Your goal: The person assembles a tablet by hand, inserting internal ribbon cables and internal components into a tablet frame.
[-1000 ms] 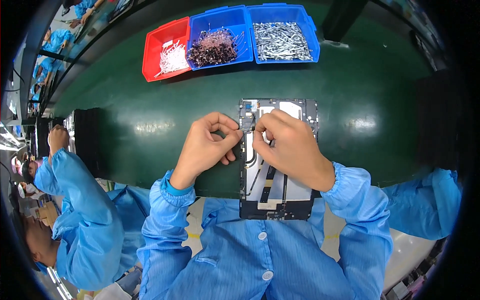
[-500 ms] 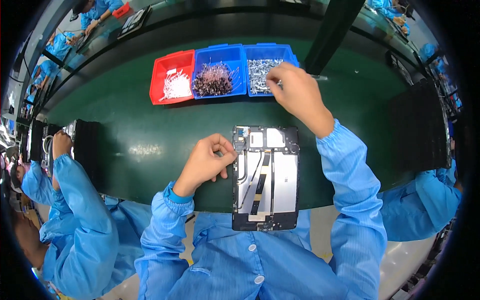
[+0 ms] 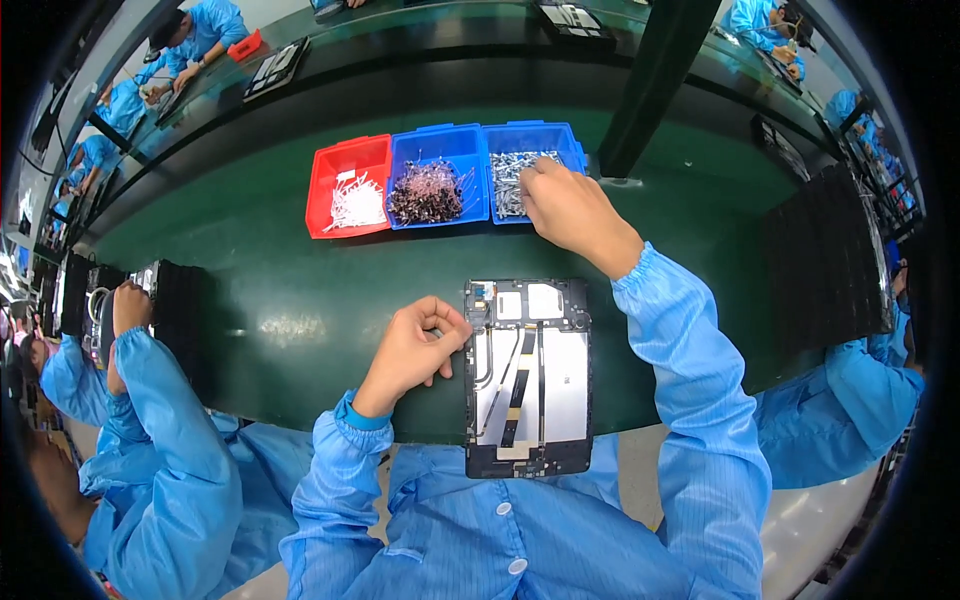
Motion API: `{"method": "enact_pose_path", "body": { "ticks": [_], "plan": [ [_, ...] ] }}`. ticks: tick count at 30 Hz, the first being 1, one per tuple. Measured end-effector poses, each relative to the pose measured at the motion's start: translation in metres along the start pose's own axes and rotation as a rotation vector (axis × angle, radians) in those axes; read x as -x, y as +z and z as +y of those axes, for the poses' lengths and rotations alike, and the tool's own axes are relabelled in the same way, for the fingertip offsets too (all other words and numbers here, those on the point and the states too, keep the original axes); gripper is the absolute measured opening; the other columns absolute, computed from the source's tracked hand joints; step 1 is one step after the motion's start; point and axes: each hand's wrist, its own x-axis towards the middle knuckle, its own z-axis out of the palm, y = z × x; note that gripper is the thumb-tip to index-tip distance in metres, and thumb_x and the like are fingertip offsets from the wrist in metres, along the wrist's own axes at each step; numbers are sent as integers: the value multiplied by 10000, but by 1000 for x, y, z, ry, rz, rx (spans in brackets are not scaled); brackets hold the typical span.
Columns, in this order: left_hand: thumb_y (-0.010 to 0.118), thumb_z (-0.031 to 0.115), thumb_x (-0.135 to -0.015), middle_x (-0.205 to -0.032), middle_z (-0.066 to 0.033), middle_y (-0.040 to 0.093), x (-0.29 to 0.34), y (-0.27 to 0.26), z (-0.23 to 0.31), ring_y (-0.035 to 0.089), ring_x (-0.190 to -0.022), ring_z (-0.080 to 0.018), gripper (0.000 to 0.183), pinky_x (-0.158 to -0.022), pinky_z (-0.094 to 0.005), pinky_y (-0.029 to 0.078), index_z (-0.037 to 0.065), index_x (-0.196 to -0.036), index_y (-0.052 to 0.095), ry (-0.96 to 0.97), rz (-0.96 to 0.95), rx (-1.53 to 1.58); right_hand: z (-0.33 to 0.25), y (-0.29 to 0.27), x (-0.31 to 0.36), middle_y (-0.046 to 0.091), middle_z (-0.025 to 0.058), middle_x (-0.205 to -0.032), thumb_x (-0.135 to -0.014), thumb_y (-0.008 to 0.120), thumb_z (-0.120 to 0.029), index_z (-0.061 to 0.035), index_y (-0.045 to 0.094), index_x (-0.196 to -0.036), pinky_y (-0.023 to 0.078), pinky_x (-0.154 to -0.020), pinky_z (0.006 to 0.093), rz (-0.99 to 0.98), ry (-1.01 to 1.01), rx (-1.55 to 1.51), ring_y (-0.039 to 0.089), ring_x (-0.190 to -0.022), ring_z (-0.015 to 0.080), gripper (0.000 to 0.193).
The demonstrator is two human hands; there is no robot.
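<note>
An opened tablet (image 3: 560, 385) lies upright in front of me, its silver plate, black frame and ribbon cables showing; its lower end reaches past the table's near edge. The curled fingers of my left hand (image 3: 415, 345) meet at its upper left edge, pinching it. My right hand (image 3: 578, 212) dips into the right blue bin (image 3: 576, 148), which holds many small silver metal parts (image 3: 508, 180). Its thumb and fingers are drawn together at these parts; whatever lies between the fingertips is hidden.
Left of that bin, another blue bin (image 3: 400, 145) holds dark small parts with thin wires (image 3: 435, 192); a red bin (image 3: 318, 195) holds white strips. A green post (image 3: 640, 110) rises behind. Black stacks stand at the right (image 3: 825, 260) and left (image 3: 180, 310). Co-workers sit on both sides.
My right hand has moved left and deeper into the silver parts, its fingers closing together. My left hand keeps its place at the tablet. The whole view has shifted slightly.
</note>
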Motion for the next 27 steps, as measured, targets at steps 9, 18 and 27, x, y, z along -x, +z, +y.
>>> {"method": "enact_pose_path", "body": {
  "ticks": [9,18,27],
  "plan": [
    [655,110,-935,-756,-33,632,2,2,-8,549,-509,-59,119,-386,-190,372,4,-960,607,69,42,89,-17,-24,25,675,159,-810,-853,668,-52,38,663,-889,509,-621,387,120,129,-478,650,-678,273,97],
    [652,198,-975,-867,-66,642,9,25,11,582,-562,-85,209,-403,-204,424,-7,-992,618,255,108,455,-85,-20,91,674,107,-893,-817,719,48,8,701,-912,501,-567,268,266,18,-774,635,-658,157,104],
    [671,167,-966,-674,-16,627,13,26,5,566,-533,-51,184,-409,-183,401,-5,-1018,632,268,136,438,-95,-22,105,683,101,-898,-843,732,24,23,686,-954,500,-572,237,175,-17,-866,635,-684,127,120]
  ]
}}
